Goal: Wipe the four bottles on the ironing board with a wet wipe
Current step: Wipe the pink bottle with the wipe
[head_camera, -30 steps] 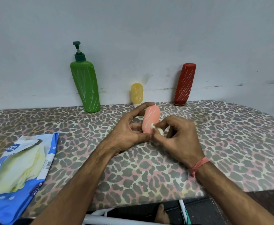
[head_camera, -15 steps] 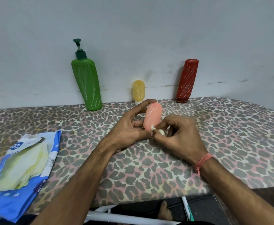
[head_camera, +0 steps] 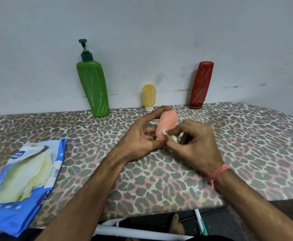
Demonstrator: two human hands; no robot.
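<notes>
My left hand (head_camera: 138,140) grips a small pink bottle (head_camera: 167,124) upright over the middle of the leopard-print ironing board (head_camera: 246,153). My right hand (head_camera: 194,146) pinches a small wad of white wet wipe (head_camera: 171,137) against the bottle's lower front. Against the wall stand a tall green pump bottle (head_camera: 94,87), a small yellow bottle (head_camera: 149,97) on its white cap, and a red bottle (head_camera: 201,85). All of them carry white scribble marks.
An opened blue pack of wet wipes (head_camera: 20,180) lies at the board's left front edge. A grey wall rises right behind the bottles. Below the front edge show white board legs (head_camera: 133,232) and a foot on the dark floor.
The wipe in my right hand has shifted slightly on the lower part of the pink bottle. My view has tilted a little, so everything sits slightly higher or lower in the frames.
</notes>
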